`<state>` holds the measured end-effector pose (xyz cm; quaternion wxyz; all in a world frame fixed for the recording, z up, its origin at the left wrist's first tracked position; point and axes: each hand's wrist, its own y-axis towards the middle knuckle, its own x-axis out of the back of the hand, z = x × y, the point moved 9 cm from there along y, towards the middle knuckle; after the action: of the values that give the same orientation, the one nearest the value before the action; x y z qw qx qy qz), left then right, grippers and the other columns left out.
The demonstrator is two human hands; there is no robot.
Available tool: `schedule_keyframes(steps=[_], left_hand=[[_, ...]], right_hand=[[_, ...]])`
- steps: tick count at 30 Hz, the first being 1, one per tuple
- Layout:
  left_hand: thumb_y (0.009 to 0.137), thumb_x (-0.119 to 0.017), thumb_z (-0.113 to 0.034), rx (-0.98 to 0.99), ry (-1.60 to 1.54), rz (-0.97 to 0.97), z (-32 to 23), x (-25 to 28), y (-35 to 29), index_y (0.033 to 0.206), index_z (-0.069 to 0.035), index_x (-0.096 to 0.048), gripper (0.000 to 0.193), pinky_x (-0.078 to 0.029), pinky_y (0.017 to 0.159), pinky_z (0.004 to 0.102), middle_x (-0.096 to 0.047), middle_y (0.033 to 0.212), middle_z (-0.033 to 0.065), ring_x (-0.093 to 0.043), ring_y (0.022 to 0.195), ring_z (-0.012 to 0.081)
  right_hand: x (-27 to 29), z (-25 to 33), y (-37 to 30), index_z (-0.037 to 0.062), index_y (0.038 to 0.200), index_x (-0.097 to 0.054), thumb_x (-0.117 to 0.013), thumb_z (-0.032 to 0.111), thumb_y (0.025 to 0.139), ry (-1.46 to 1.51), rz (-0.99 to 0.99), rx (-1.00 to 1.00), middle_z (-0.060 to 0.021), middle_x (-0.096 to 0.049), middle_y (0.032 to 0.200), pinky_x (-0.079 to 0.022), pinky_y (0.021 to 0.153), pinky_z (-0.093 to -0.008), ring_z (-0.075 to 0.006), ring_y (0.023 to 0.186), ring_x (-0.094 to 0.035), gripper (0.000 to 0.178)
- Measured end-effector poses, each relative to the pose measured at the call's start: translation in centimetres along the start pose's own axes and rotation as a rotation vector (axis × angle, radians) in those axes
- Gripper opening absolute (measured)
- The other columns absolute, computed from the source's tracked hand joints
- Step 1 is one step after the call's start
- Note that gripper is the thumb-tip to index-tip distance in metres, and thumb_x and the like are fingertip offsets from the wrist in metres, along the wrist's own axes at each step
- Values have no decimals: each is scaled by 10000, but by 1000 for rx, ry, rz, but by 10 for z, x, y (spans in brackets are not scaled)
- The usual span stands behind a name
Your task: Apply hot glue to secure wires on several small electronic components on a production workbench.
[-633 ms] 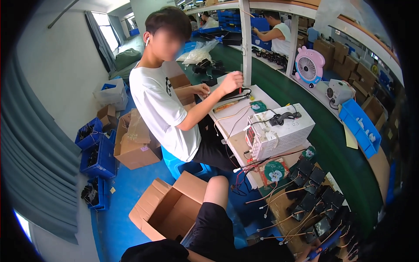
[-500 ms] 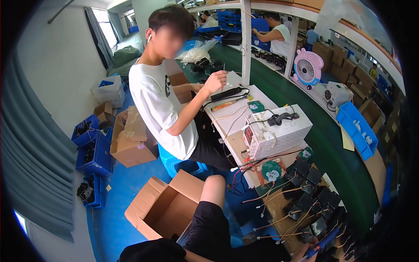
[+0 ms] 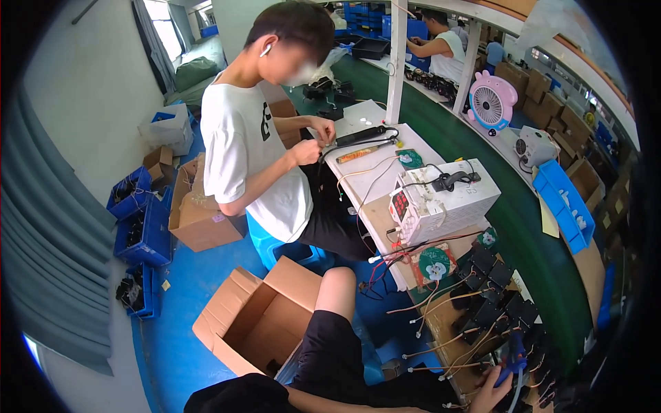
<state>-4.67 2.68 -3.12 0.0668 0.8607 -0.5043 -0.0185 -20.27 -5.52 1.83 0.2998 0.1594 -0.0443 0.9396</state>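
Note:
At the lower right edge, my left hand [image 3: 487, 394] is closed around the handle of a blue glue gun [image 3: 513, 354]. A pale, translucent stick [image 3: 518, 396] hangs down from the gun. The gun is over a brown board [image 3: 441, 322] with several black square units [image 3: 483, 264], whose thin wires end in small white connectors. My left forearm [image 3: 344, 403] crosses the bottom of the picture, and its wrist is cut off by the lower edge. My right hand is not in the picture.
An open cardboard box [image 3: 227, 337] stands left of my knee. A white power supply [image 3: 447, 203] sits on the bench [image 3: 358, 182], with green round-patterned boards nearby. A co-worker [image 3: 255, 151] sits across, hands together. A pink fan [image 3: 490, 103] and blue tray [image 3: 564, 206] are farther right.
The glue gun has swung from a slant to more upright and moved slightly up with my hand. The co-worker leans forward and has lowered a raised hand to meet the other.

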Motion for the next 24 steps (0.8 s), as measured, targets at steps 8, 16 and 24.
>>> schedule_keyframes(steps=[8, 16, 24], left_hand=[[948, -556, -304, 555, 326, 26, 132, 90, -44, 1193, -37, -577, 363, -522, 760, 448, -687, 1041, 181, -655, 883, 377], [953, -544, -324, 726, 585, 71, 223, 147, -97, 1109, -20, -582, 344, -524, 772, 480, -700, 953, 192, -658, 885, 422], [952, -546, -320, 674, 594, -14, 223, 134, -73, 1173, 4, -563, 392, -525, 789, 478, -695, 1009, 200, -654, 920, 422]], right_hand=[[16, 48, 16, -27, 1240, -538, -445, 142, 1033, 129, 56, 107, -145, -673, 970, -489, 609, -251, -150, 676, -595, 283], [-4, 75, 50, -54, 1202, -529, -431, 100, 1013, 107, 244, 171, -173, -647, 1122, -425, 501, -212, -110, 524, -498, 263], [-65, 97, 87, -21, 1271, -536, -526, 78, 967, 26, 405, 87, -85, -706, 904, -392, 448, -181, -76, 478, -483, 320]])
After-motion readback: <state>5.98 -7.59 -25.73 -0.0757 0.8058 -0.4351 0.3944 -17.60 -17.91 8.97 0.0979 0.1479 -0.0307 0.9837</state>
